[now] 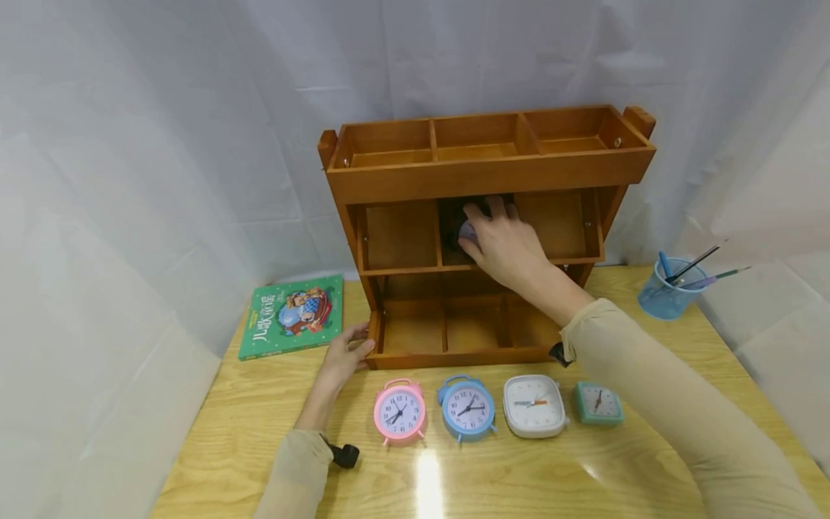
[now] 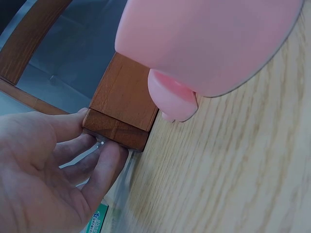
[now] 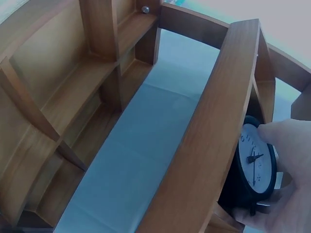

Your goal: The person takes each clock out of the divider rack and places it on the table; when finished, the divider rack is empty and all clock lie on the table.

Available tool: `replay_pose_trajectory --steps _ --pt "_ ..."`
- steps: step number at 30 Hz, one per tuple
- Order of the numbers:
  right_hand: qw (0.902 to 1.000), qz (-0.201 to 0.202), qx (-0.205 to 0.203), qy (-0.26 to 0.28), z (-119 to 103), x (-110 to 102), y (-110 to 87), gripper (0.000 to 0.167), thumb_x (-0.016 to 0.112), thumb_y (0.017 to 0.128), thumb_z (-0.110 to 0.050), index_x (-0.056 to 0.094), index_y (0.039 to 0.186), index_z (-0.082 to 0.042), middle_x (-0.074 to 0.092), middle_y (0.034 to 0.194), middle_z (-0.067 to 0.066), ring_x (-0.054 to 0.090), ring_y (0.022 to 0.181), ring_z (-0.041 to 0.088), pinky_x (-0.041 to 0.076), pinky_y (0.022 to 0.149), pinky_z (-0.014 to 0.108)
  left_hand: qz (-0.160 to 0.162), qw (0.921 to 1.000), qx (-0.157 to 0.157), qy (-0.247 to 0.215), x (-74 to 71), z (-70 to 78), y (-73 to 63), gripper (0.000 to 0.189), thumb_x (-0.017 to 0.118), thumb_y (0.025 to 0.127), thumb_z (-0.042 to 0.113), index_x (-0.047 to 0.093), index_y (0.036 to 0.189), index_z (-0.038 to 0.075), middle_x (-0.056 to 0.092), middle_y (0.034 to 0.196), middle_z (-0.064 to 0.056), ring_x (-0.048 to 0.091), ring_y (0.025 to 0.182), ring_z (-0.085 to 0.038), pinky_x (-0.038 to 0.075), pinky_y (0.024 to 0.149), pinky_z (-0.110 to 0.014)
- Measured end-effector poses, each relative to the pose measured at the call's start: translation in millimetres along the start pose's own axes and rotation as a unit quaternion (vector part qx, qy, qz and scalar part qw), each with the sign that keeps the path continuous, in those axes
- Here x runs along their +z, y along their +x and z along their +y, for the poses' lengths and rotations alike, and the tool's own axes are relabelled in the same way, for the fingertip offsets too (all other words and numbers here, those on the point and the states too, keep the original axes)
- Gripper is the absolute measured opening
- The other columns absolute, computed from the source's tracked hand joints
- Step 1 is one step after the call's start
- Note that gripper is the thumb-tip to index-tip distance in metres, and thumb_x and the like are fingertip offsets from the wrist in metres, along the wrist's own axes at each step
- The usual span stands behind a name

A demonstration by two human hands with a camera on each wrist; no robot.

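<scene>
A three-tiered wooden shelf (image 1: 493,179) stands on the table, each tier split into compartments. My right hand (image 1: 509,241) reaches into the middle compartment of the middle tier. There it grips a black round alarm clock (image 3: 256,158) with a white face, the fingers and thumb at its rim. In the head view that hand covers most of the clock. My left hand (image 1: 341,358) holds the lower left corner of the shelf, thumb and fingers on the wooden end (image 2: 116,128). Close by it stands a pink alarm clock (image 1: 400,412).
In front of the shelf a blue alarm clock (image 1: 468,409), a white square clock (image 1: 534,422) and a small green clock (image 1: 599,404) form a row with the pink one. A green book (image 1: 292,317) lies at left; a blue pen cup (image 1: 668,297) stands at right.
</scene>
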State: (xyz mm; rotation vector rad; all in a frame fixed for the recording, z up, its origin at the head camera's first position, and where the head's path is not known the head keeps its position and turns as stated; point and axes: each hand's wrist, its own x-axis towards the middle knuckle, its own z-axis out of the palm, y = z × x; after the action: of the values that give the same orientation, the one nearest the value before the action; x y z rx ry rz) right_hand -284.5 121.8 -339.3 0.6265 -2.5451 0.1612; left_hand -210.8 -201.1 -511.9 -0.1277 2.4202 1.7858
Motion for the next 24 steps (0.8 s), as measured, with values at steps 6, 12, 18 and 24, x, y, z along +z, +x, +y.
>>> replay_pose_trajectory --steps 6,12,18,24 --pt "0.9997 0.010 -0.023 -0.002 1 -6 -0.5 0.045 0.064 0.105 -0.035 0.061 0.143 -0.010 0.064 0.133 0.030 0.068 0.105 0.051 0.063 0.070 0.057 0.001 1.0000 0.000 0.000 0.2 -2.7 1.6 0.052 0.058 0.107 0.006 0.045 0.157 -0.001 0.049 0.153 -0.032 0.058 0.133 -0.050 0.063 0.099 -0.049" --pt "0.9985 0.006 -0.047 0.029 6 -13 0.1 0.038 0.064 0.106 -0.025 0.063 0.141 -0.010 0.063 0.134 0.028 0.067 0.111 0.049 0.064 0.076 0.058 0.002 1.0000 0.003 0.003 -0.3 -2.7 1.8 0.051 0.058 0.107 0.007 0.045 0.156 -0.001 0.050 0.152 -0.032 0.059 0.132 -0.049 0.063 0.097 -0.048" --pt "0.9932 -0.056 -0.041 0.094 14 -22 2.0 0.040 0.061 0.107 -0.016 0.060 0.147 -0.013 0.057 0.144 0.029 0.070 0.104 0.040 0.062 0.078 0.054 -0.002 1.0000 0.005 0.001 -1.5 -3.1 1.1 0.052 0.058 0.107 0.007 0.045 0.157 -0.002 0.049 0.152 -0.033 0.058 0.133 -0.050 0.063 0.098 -0.049" --pt "0.9842 -0.120 -0.030 0.126 19 -34 6.4 0.042 0.054 0.111 -0.019 0.057 0.152 -0.024 0.058 0.148 0.024 0.056 0.068 0.025 0.044 0.054 0.036 0.002 1.0000 0.003 0.003 -1.0 -4.4 1.9 0.052 0.058 0.107 0.007 0.045 0.157 -0.002 0.050 0.152 -0.033 0.058 0.133 -0.050 0.063 0.097 -0.048"
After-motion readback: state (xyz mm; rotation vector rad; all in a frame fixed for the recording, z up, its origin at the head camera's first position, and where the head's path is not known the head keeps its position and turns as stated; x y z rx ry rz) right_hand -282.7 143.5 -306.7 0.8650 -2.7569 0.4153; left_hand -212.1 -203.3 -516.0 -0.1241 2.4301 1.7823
